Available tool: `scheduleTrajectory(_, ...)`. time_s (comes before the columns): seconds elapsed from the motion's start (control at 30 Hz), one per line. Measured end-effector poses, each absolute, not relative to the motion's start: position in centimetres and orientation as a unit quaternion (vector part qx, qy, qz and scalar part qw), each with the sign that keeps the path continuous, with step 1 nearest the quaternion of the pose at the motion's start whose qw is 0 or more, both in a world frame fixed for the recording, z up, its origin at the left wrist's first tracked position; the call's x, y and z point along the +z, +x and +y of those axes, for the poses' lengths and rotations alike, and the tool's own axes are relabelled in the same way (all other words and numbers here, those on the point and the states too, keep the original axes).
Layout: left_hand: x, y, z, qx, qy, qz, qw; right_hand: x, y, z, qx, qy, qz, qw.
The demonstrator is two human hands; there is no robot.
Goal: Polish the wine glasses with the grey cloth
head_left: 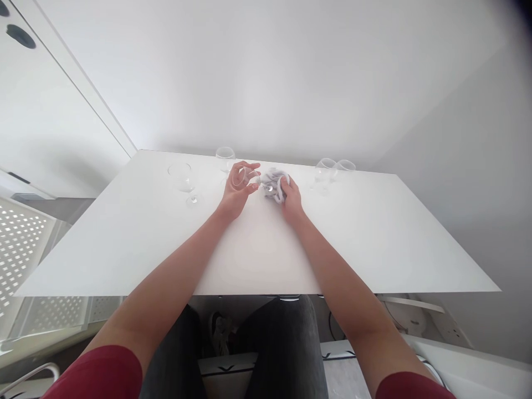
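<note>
The left hand (235, 197) curls its fingers around the bowl of a clear stemmed drinking glass (241, 177), which is tilted sideways with its base end toward the right. The right hand (292, 195) grips a crumpled pale grey-white fabric cloth (276, 180), its thumb pressed on the folds; the cloth is bunched around the glass's stem and foot. Both hands are over the middle of a plain white rectangular surface (257, 249). Just behind the left hand stands a second clear glass (225, 153), partly hidden by the fingers. Farther left, apart from the hand, is a clear round-bowled stemmed glass (181, 177). To the right of the cloth, two more clear glasses (325, 170) stand close together, overlapping in view. A smooth white wall (266, 83) rises behind the surface. Dark red sleeves (106, 372) cover the upper arms.
</note>
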State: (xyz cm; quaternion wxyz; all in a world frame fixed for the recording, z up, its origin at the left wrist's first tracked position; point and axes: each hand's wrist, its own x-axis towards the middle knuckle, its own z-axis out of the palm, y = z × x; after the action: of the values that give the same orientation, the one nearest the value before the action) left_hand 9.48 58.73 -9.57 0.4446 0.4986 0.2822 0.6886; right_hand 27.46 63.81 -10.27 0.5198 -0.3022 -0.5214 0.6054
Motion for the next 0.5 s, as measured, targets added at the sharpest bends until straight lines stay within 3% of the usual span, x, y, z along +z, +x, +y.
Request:
scheduleTrajectory(0.1, -9.8, 9.38, 58.97, 0.683, 0.512, 0.248, 0.457, -10.26, 27.27, 63.86, 0.722, -0.266, -0.449, 0.454)
scheduleTrajectory(0.17, -9.81, 9.5, 58.91, 0.681, 0.52, 0.241, 0.456, -10.29, 27.2, 63.86, 0.733, -0.275, -0.445, 0.435)
scheduleTrajectory(0.3, -9.68, 9.89, 58.59, 0.651, 0.557, 0.239, 0.456, -10.81, 27.3, 64.24, 0.677, -0.346, -0.477, 0.442)
scheduleTrajectory(0.5, -9.72, 9.96, 58.5, 0.623, 0.58, 0.253, 0.459, -11.04, 27.7, 64.64, 0.569, -0.407, -0.494, 0.515)
